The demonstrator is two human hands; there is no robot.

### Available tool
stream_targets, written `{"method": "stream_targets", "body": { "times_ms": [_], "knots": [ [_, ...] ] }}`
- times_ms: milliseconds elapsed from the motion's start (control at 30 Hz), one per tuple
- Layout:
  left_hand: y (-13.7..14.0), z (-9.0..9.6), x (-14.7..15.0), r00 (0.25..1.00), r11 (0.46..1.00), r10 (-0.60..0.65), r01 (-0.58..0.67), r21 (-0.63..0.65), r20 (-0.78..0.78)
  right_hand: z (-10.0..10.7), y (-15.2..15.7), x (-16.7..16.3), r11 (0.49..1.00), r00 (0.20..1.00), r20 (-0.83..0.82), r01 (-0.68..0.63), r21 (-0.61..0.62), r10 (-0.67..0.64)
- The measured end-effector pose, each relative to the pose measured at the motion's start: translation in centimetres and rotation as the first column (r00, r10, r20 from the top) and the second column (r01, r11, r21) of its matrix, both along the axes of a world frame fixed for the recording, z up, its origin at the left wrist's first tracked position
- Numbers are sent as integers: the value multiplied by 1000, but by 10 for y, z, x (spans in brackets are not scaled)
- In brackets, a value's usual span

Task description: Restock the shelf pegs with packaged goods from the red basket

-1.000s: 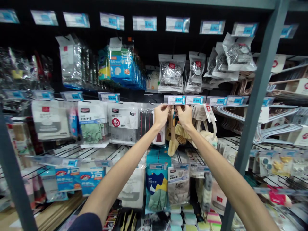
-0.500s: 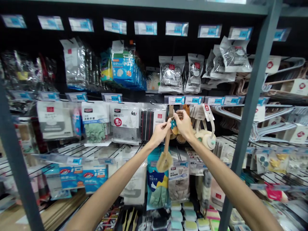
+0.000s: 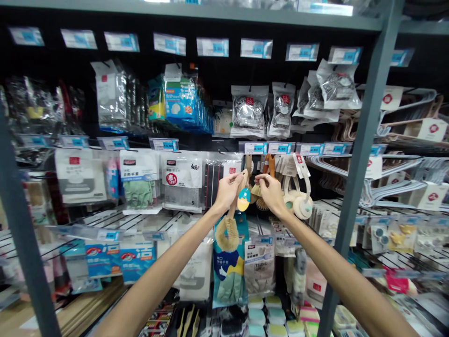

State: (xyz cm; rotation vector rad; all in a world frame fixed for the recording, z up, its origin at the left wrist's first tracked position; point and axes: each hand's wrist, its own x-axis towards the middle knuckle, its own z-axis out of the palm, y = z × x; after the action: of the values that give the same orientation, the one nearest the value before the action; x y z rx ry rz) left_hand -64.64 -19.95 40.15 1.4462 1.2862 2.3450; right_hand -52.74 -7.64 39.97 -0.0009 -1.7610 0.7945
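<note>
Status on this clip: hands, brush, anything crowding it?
Left hand grips brush handle. Right hand pinches at hook beside hanging brushes. Glove pack behind brush head.

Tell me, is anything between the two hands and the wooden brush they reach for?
Nothing visible stands between. The left hand already holds the wooden brush by the top of its handle, with the blue and yellow tag hanging beside it. The right hand is close beside it, in front of the hanging brushes.
</note>
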Motion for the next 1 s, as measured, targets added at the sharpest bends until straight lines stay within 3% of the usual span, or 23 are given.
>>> {"method": "stream_targets", "body": {
  "times_ms": [67,167,433,700,900,1000],
  "knots": [
    [2,3,3,996,997,71,-70,20,-57,4,-7,0,995,995,-6,-97,-22,97],
    [14,8,2,996,996,69,-65,58,-59,8,-13,-6,970,972,-4,-236,-65,236],
    [68,34,-3,995,985,97,-102,142,39,36,13,-36,985,984,-167,-86,-147,61],
    [71,54,0,984,943,180,-170,285,-11,61,5,-37,994,960,-264,-105,-27,95],
    [71,58,-2,988,939,154,-150,311,10,67,9,-48,994,963,-262,-90,-64,70],
    [68,60,0,978,929,206,-194,314,-5,69,9,-50,995,962,-265,-78,-56,60]
  ]
}}
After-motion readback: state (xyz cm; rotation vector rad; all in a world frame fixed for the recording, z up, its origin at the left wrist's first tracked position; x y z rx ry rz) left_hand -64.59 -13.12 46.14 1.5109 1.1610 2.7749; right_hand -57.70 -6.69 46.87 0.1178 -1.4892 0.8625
